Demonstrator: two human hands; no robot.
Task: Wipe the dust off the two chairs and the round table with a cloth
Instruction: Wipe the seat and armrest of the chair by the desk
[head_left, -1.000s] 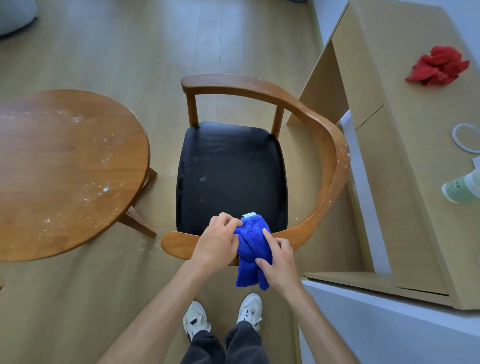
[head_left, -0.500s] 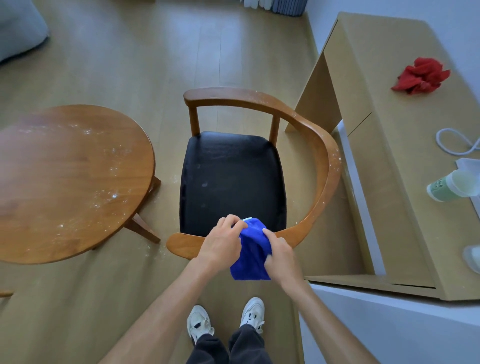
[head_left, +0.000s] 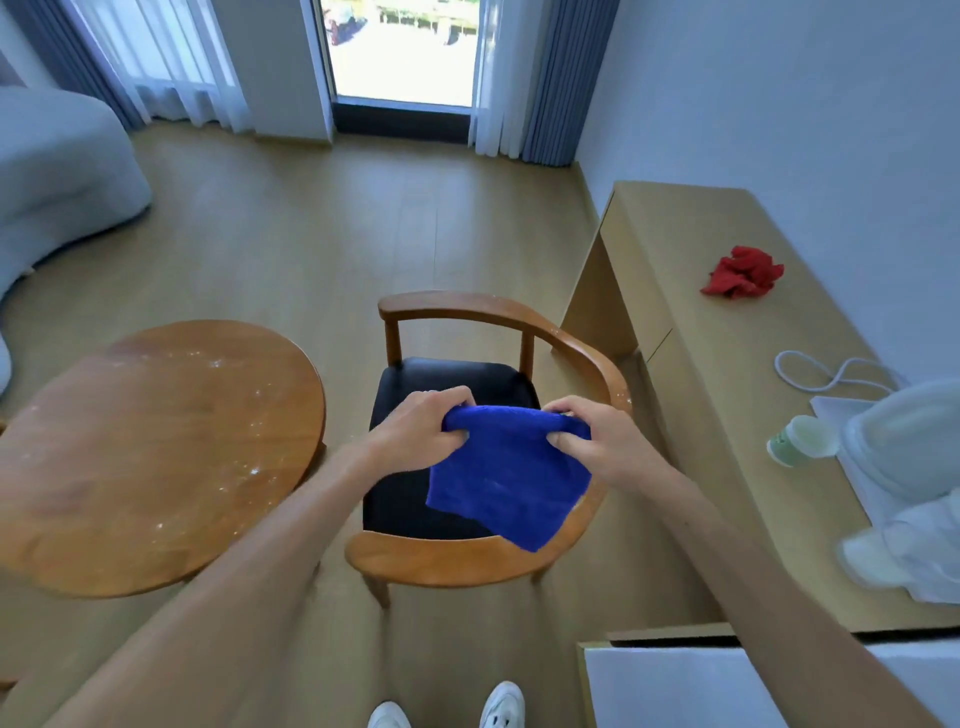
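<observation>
**Blue cloth held taut above the dusty chair**

Both hands held a fluffy blue cloth (head_left: 506, 475) stretched between them above the chair (head_left: 488, 558). The left hand (head_left: 421, 431) had its fingers (head_left: 452, 441) curled shut on the cloth's upper left corner, and the right hand (head_left: 597, 439) pinched the upper right corner in the same way. The rest of the cloth hung down in a soft flap over the black padded seat, its lowest corner drooping across the near rail.

The chair was of warm, polished wood with one curved rail sweeping round as back and armrests; pale specks of dust dotted the rail on its right side. To the left stood the round table (head_left: 156, 457), a glossy reddish-brown top scattered with white dust.

Along the right wall ran a pale wooden desk (head_left: 691, 374) bearing a crumpled red cloth (head_left: 743, 273), a loop of white cable (head_left: 826, 371), a green paper cup (head_left: 800, 441) lying on its side, and blurred white material nearest the camera. The floor (head_left: 322, 249) was light wood planking. At the far end, grey-blue curtains (head_left: 550, 78) framed a bright glass door, and a pale grey sofa (head_left: 57, 182) curved in at the far left.
</observation>
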